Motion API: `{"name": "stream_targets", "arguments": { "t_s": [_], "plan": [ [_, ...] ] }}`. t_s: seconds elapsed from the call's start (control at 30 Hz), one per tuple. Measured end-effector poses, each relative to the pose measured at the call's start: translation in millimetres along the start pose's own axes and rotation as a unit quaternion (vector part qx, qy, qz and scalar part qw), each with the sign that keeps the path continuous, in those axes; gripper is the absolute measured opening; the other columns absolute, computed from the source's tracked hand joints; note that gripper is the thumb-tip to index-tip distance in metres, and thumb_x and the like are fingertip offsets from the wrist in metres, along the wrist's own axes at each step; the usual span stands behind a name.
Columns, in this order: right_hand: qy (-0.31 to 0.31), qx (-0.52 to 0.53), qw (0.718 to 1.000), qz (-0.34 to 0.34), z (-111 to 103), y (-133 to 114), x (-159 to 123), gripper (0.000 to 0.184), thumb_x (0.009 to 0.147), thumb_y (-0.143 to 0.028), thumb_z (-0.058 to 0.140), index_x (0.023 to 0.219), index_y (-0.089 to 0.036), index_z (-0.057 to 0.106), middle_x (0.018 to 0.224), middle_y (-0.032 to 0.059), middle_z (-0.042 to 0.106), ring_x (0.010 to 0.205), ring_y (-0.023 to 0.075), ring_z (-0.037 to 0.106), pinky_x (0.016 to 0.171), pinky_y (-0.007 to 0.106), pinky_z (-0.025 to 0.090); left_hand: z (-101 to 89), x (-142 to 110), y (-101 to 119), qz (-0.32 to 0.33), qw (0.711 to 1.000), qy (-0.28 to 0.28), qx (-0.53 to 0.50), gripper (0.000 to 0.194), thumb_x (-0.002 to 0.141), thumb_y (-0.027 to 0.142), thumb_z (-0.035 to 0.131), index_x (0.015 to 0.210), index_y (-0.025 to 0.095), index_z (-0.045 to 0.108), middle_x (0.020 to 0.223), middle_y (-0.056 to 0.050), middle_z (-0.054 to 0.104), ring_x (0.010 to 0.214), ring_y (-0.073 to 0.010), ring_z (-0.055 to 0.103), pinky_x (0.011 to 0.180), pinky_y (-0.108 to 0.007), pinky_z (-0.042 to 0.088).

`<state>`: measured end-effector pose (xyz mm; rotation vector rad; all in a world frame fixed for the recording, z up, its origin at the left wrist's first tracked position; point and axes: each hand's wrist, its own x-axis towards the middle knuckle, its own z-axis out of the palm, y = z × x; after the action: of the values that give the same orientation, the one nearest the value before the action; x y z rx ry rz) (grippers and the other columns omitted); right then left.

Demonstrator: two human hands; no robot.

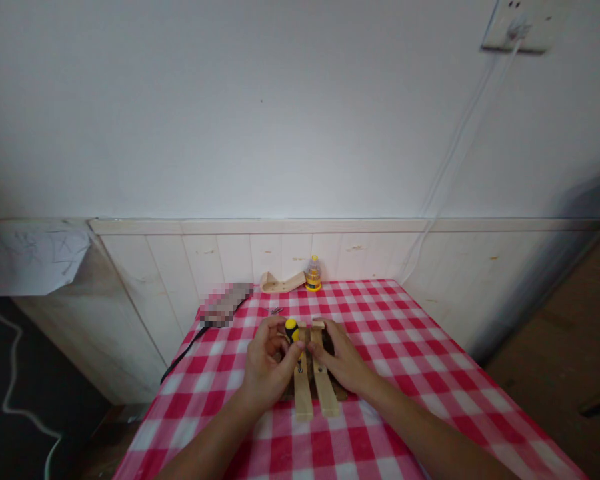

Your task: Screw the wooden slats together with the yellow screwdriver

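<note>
The fingers of the left hand (266, 363) close on a yellow-and-black screwdriver (292, 329) above the left wooden strip (303, 398). The right hand's (349, 362) fingers touch the right wooden strip (327, 397); whether they grip it, I cannot tell. Around them spreads the checked table (380, 420). At its far edge, a bent wooden piece (279, 286) lies left of a yellow-topped container (313, 275).

A wall socket (536, 28) with a pale cord (513, 56) sits toward two o'clock of the view. A marked paper sheet (33, 260) hangs at nine; at eight, a pixelated item (226, 305) with a black strap (188, 347) lies on checked cloth (405, 340).
</note>
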<state>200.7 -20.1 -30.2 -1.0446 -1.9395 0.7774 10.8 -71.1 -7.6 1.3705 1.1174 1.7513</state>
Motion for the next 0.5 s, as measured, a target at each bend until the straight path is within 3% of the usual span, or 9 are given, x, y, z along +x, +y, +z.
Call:
{"name": "stream_targets", "arguments": {
  "t_s": [0.5],
  "plan": [
    [0.004,0.005,1.0,0.011,1.5,0.2,-0.6,0.058,0.099,-0.074,0.061,0.126,-0.023,0.063,0.125,0.0137,0.07,0.12,0.0338,0.064,0.103,0.05,0.053,3.2,2.3,10.6,-0.008,1.0,-0.007,0.022,0.042,0.074,0.037,0.088,0.099,0.023,0.057,0.066,0.007,0.061,0.051,-0.0099,0.055,0.049,-0.019,0.041]
  ]
}}
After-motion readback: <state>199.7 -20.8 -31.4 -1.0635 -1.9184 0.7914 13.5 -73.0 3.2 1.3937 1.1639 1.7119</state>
